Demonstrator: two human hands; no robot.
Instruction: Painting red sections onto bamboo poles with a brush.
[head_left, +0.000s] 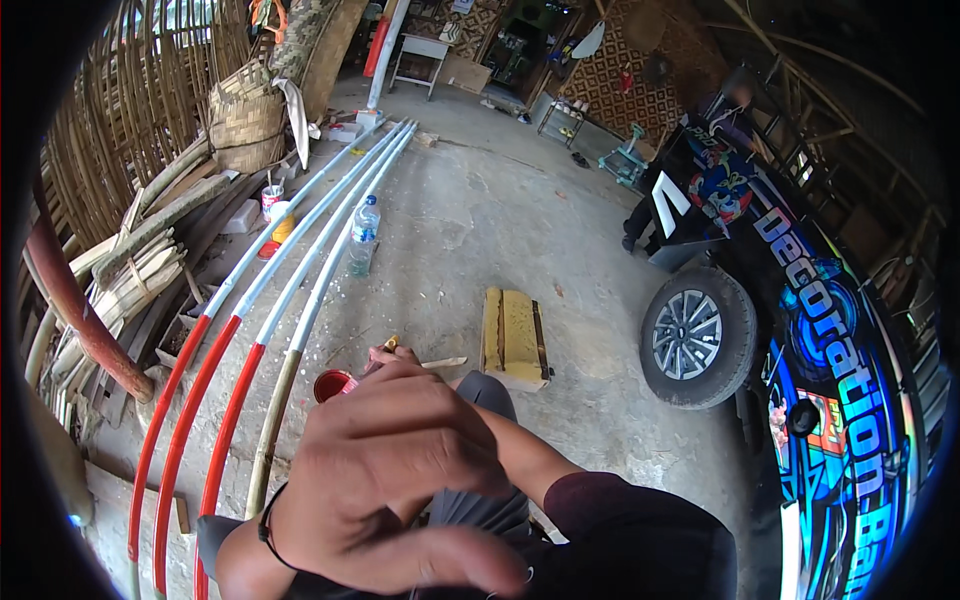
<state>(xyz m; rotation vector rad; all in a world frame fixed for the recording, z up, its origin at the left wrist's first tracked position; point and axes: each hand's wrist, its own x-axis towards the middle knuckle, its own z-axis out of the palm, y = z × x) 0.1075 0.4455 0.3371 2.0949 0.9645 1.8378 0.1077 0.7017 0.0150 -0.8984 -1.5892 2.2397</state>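
My left hand (395, 470), with a dark band at the wrist, is raised close in front. Its fingers are loosely bent, the thumb stands apart, and nothing shows in it. Behind it my right hand (388, 356) is low over the floor, largely hidden, with its fingers closed on a small yellow-ended tool (392, 342). Just beside that hand is an open can of red paint (333, 385). Left of both hands lie several long poles (238, 385), painted red on their near lengths and pale blue on their far lengths; one near length (268, 440) is bare and brownish.
A worn yellow block (512, 335) sits on the concrete floor ahead. A plastic bottle (363, 235) stands by the poles, near paint containers (272, 200). Wood bundles (135, 290) line the left. At right is a decorated vehicle with its wheel (697, 338); a person (715, 130) is beside it.
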